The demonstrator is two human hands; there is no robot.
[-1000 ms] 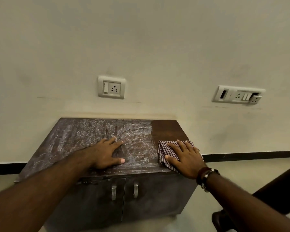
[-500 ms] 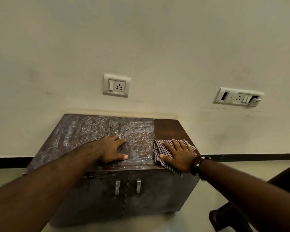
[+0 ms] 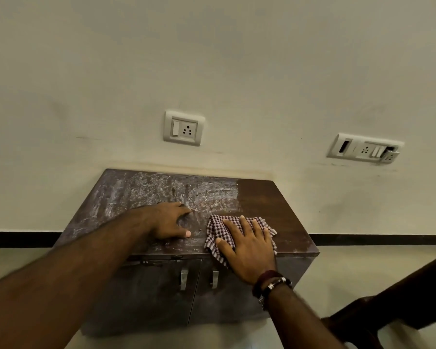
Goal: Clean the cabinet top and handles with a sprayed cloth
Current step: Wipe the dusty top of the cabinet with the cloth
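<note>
The right hand (image 3: 247, 245) lies flat with spread fingers on the checked cloth (image 3: 215, 229) at the cabinet top's (image 3: 275, 205) front edge, likely to press it. At its nine o'clock, the left hand (image 3: 170, 221) braces open-palmed. Beyond, toward twelve, white film awaits wiping.

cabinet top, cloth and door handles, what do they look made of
Cabinet top: dark wood-look board, probably laminate; grain shows on the wiped right part, whitish film elsewhere. Cloth: woven fabric, likely cotton; checked weave, soft folds. Handles: metal, dull silver sheen.
</note>
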